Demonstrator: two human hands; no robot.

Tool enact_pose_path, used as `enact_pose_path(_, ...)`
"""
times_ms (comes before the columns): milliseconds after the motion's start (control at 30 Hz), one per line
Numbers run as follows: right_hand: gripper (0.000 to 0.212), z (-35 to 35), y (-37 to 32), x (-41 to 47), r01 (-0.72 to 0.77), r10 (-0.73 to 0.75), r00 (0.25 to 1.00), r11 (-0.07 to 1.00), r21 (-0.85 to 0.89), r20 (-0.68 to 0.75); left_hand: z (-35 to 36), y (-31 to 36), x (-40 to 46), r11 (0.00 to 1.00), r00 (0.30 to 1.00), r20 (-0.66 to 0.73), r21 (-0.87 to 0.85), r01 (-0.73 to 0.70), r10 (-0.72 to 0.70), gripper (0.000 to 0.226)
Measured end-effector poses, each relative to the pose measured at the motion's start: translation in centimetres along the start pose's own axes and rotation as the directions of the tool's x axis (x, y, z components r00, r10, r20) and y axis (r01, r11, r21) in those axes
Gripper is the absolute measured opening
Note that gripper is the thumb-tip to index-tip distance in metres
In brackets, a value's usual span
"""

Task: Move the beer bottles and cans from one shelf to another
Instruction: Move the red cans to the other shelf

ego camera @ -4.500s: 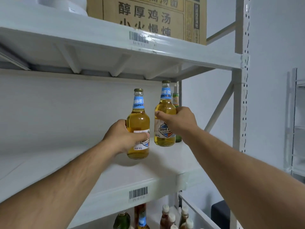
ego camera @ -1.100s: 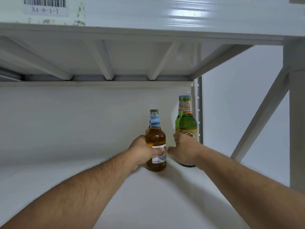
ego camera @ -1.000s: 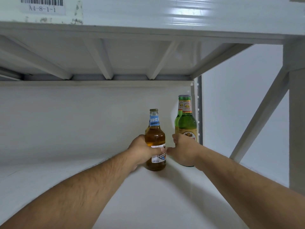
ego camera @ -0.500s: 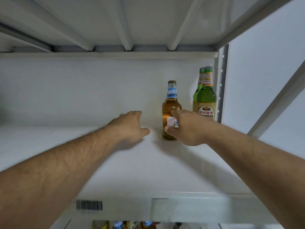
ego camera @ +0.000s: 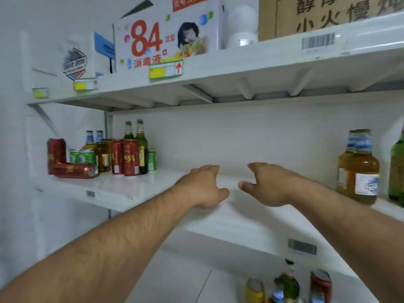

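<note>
A: Right, both your hands are empty. Left hand (ego camera: 205, 185) and right hand (ego camera: 265, 184) hang over the bare middle of the shelf (ego camera: 229, 224), fingers loosely spread, thumbs pointing in at each other, pinching nothing.

B: Where's the stock?

A: Well left of your left fingers (ego camera: 213, 168), on the same shelf level: a cluster of red cans (ego camera: 125, 157), green cans (ego camera: 82, 156), amber bottles (ego camera: 98, 154) and green bottles (ego camera: 141, 145) standing close together. One fallen red can (ego camera: 75, 170) lies on its side at the front, touching the upright ones.

B: And on the right?

A: An amber bottle with a blue neck label (ego camera: 358, 169) stands well right of your right fingers (ego camera: 256, 168), with a green bottle (ego camera: 396, 171) just beside it at the frame edge. I'd judge those are already placed.

B: Next step?

A: Probably reach left for the next pair. Grip low on the body, not the neck, one item per hand. Take the front ones first, since the rear bottles are boxed in by cans. Watch the fallen can: it may roll off the edge if nudged.

B: Lower shelf?

A: More bottles down there, too blurred to identify.
</note>
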State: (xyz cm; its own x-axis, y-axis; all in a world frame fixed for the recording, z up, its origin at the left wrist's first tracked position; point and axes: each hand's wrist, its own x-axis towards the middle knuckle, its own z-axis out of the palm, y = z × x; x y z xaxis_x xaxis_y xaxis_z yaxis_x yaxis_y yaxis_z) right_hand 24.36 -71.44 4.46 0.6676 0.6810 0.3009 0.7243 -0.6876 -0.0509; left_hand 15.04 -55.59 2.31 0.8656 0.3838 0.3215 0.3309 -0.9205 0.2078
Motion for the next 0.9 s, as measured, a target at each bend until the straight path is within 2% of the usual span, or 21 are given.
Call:
enact_pose_path(200, 0.072, 2.0, -13.0, 0.7, 0.154, -0.155, 0.988, 0.987, 0.05, 0.026, -3.2, -10.4, -7.0, 0.983, 0.984, -0.011, -0.029, 0.18, -0.18, 0.084)
enact_pose_path(400, 0.071, 3.8, -22.9, 1.7, 0.229, -0.234, 0.971, 0.968, 0.1, 0.049, -5.3, -18.5, -11.3, 0.945, 0.945, -0.034, -0.055, 0.323, -0.325, 0.082)
enact_pose_path(667, 0.067, 5.6, -29.2, 5.9, 0.261, -0.263, 0.963, 0.964, 0.048, 0.059, -6.1, -25.6, -11.4, 0.897, 0.899, -0.049, -0.102, 0.43, -0.436, 0.08)
enact_pose_path(900, 0.066, 8.5, -31.1, 12.5, 0.27, -0.27, 0.963, 0.963, -0.005, 0.012, -5.9, -30.2, -6.5, 0.893, 0.891, -0.071, -0.083, 0.442, -0.448, 0.081)
